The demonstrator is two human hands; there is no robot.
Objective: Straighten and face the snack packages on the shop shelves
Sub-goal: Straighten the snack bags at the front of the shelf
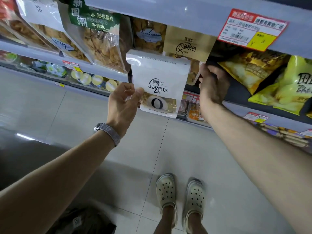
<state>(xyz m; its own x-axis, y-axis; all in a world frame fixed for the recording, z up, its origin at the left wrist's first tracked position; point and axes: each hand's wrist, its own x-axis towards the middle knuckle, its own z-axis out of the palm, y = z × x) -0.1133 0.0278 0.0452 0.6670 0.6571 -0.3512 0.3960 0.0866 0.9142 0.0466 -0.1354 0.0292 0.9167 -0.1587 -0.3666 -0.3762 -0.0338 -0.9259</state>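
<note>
The left hand [123,102] has the white snack package [158,81] out in front of the shelf, thumb pressed on its front at the lower left edge, fingers curled behind: a clear pinch. The package hangs upright just to the right of that hand, label facing the camera, its folded top rising well above the knuckles, its clear bottom window level with the palm. On the other side, the right hand [213,83] is up inside the shelf bay, back of the hand to the camera, fingers curled, thumb against the lower right edge of the brown package [186,46], and it grips that edge. The brown package stands on the shelf up and to the left of the right hand, directly behind the top of the white one, which sits between the two hands. Just right of the right hand lie the yellow chip bags [253,71], tilted, close to its knuckles. Above that hand is the red price tag [251,29], stuck on the upper shelf lip [168,12]. Up and left of the left hand leans the green-labelled package [96,36], tipped over to one side. A mesh-band watch [108,132] wraps the left wrist. Far below both hands are pale clogs [166,191] on the tiled floor [67,115]
</note>
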